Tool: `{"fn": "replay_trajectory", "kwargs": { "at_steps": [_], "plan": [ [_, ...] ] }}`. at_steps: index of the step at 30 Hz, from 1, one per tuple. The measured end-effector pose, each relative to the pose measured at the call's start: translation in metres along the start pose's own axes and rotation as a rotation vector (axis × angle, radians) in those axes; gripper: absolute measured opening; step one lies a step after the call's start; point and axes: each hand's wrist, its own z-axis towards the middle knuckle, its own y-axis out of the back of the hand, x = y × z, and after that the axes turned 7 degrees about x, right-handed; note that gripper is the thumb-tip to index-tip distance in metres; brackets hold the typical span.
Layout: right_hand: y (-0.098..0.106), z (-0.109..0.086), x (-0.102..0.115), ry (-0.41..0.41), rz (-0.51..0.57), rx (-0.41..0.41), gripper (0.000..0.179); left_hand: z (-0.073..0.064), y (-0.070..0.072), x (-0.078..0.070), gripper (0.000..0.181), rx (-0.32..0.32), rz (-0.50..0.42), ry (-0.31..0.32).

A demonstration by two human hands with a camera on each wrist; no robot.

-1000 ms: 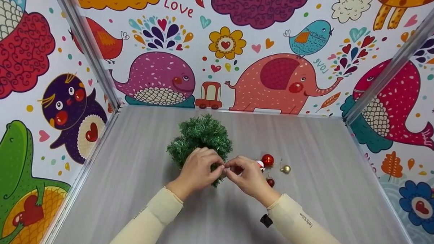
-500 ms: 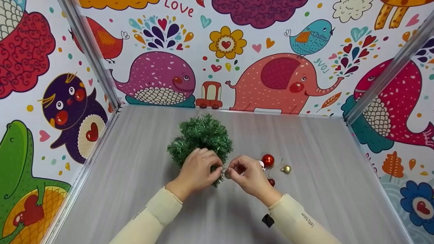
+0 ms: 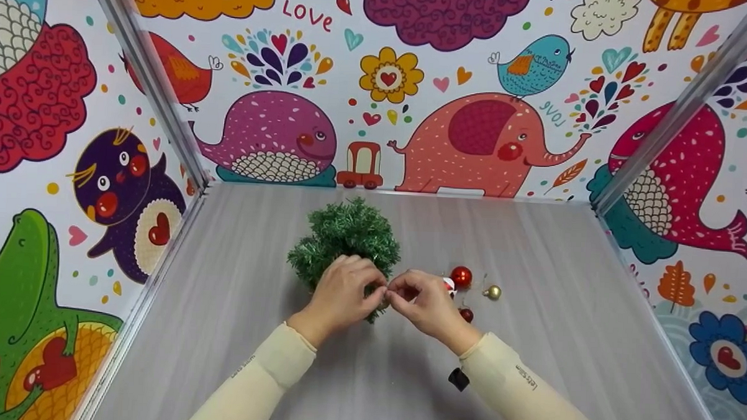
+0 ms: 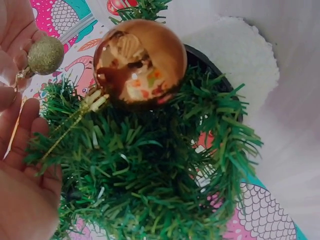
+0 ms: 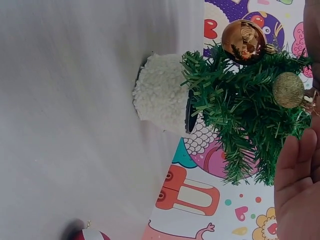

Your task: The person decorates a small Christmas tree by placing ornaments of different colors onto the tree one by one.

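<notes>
Glitter ball (image 4: 46,55) held up just beside green tree (image 3: 351,231); its string (image 4: 17,125) pinched by left hand (image 3: 344,290) and right hand (image 3: 429,305), fingertips together on each. Copper ball (image 5: 244,42) on tree. Larger red ball (image 3: 461,277) on counter (image 3: 558,254), right.

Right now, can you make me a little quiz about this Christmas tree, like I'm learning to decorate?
1. True or false: the shiny copper bauble is on the artificial Christmas tree.

2. In the head view, which bauble lies farthest right on the tabletop?
A) bright red bauble
B) dark red bauble
C) small gold bauble

3. Fill in: the held gold bauble, by the left hand and right hand, has a ____ surface.

Key:
1. True
2. C
3. Glittery
</notes>
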Motion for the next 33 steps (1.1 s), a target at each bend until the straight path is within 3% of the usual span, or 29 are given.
{"fn": "replay_trajectory", "kwargs": {
  "at_steps": [14,20,27,33],
  "plan": [
    [-0.001,0.001,-0.002,-0.002,-0.018,-0.009,0.011,0.000,0.001,-0.001,0.005,-0.002,-0.018,-0.009],
    [-0.001,0.001,-0.001,0.000,-0.010,-0.026,0.020,0.000,0.002,-0.001,0.006,-0.004,-0.013,-0.009],
    [0.000,0.006,0.000,-0.033,-0.011,-0.097,0.025,0.000,0.003,0.001,0.007,0.004,0.037,0.050],
    [0.000,0.018,0.013,-0.135,0.039,-0.158,0.020,0.008,0.005,-0.001,0.007,-0.102,0.070,0.140]
  ]
}}
